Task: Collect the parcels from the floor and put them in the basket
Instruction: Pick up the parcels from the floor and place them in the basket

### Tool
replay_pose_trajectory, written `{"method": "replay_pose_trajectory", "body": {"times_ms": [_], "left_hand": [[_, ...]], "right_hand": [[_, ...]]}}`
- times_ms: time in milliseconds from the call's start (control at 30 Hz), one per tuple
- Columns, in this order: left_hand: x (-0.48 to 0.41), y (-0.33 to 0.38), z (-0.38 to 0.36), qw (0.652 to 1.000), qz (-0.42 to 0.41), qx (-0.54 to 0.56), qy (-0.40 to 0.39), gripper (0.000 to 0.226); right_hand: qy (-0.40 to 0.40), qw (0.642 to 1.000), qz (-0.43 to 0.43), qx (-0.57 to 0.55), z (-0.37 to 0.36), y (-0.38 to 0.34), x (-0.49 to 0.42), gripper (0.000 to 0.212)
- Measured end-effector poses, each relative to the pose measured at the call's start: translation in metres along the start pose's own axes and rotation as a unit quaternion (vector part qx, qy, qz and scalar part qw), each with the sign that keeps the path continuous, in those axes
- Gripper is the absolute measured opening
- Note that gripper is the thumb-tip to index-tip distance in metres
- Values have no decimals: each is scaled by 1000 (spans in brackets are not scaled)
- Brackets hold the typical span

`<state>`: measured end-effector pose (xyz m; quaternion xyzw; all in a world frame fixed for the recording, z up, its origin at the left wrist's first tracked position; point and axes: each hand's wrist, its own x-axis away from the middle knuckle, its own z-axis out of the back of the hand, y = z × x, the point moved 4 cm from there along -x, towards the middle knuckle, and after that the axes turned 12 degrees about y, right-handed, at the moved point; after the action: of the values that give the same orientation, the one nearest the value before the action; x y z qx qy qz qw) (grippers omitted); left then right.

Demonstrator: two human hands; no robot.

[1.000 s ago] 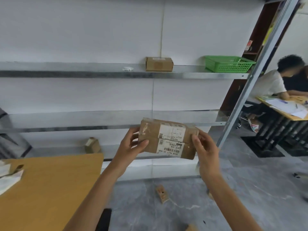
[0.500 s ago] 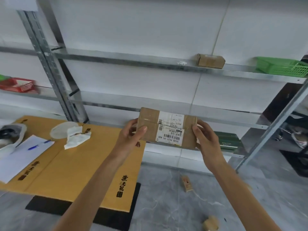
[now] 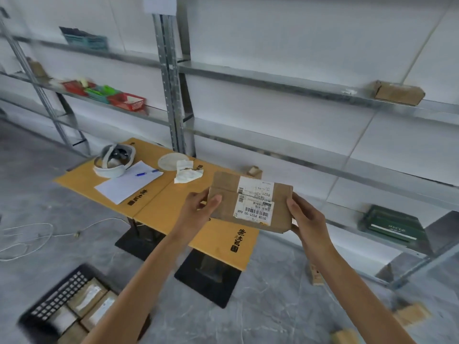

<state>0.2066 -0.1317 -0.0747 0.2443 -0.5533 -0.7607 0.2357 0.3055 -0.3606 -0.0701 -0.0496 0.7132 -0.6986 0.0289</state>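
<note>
I hold a flat brown cardboard parcel with white barcode labels in front of me, above the low table. My left hand grips its left end with the thumb on top. My right hand grips its right end. A black slotted basket stands on the floor at the bottom left with several parcels inside. More small brown parcels lie on the grey floor at the right: one below my right forearm, one further right and one at the bottom edge.
A low yellow table holds a white headset, paper, a blue pen and a crumpled tissue. Metal shelving runs along the white wall, with a brown box, coloured trays and a green box. A white cable lies left.
My view has swung left and down while both hands kept hold of the parcel. The table moved to the centre, and the black basket came into sight at the bottom left.
</note>
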Motion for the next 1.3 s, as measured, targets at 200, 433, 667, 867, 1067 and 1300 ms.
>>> {"method": "replay_pose_trajectory", "body": {"times_ms": [200,433,667,867,1067,1300], "left_hand": [[18,-30,102,1000,12,-13,-3,16],[37,-78,238,999,14,-29,13,4],[47,-115,323,998,40,-13,37,34],[22,-144,347,998,56,-17,25,31],[-40,-184,359,995,58,-76,26,24],[-96,-227,381,987,95,-131,15,25]], "right_hand": [[-2,1000,-3,4,-77,10,72,39],[-7,1000,-20,-16,-179,32,170,34],[-3,999,-44,-11,-249,53,226,40],[19,996,-86,-31,-299,80,223,48],[5,990,-131,-55,-349,112,187,38],[-12,983,-183,-31,-401,137,159,39]]}}
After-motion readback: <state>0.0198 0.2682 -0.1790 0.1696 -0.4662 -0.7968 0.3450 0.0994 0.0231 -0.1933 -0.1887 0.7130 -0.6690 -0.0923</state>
